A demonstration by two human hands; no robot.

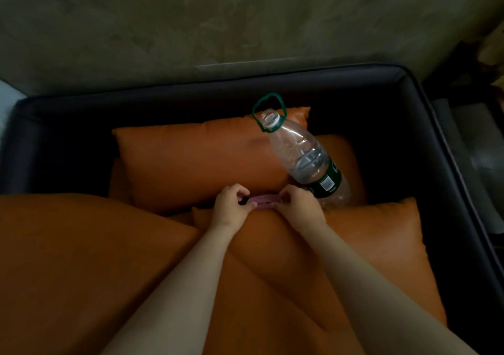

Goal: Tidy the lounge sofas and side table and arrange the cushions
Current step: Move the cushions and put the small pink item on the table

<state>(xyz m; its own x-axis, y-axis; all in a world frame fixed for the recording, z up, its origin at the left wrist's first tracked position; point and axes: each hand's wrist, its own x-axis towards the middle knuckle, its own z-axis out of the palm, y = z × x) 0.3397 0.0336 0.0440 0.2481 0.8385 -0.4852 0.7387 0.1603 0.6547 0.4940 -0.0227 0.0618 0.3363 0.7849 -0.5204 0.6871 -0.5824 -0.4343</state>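
Observation:
Several orange cushions lie piled on a dark sofa (417, 125). One cushion (191, 161) leans at the back, another (354, 245) lies at the right front. A large clear plastic bottle (305, 155) with a green carry handle and no cap lies tilted across the cushions, a little water inside. My left hand (231, 204) and my right hand (300, 204) both pinch a small pink object (264, 201) between them, just in front of the back cushion. What the pink object is cannot be made out.
The sofa's dark padded back and right arm frame the cushions. A mottled grey-green wall (218, 22) rises behind. A dim side surface (474, 150) lies to the right of the sofa arm.

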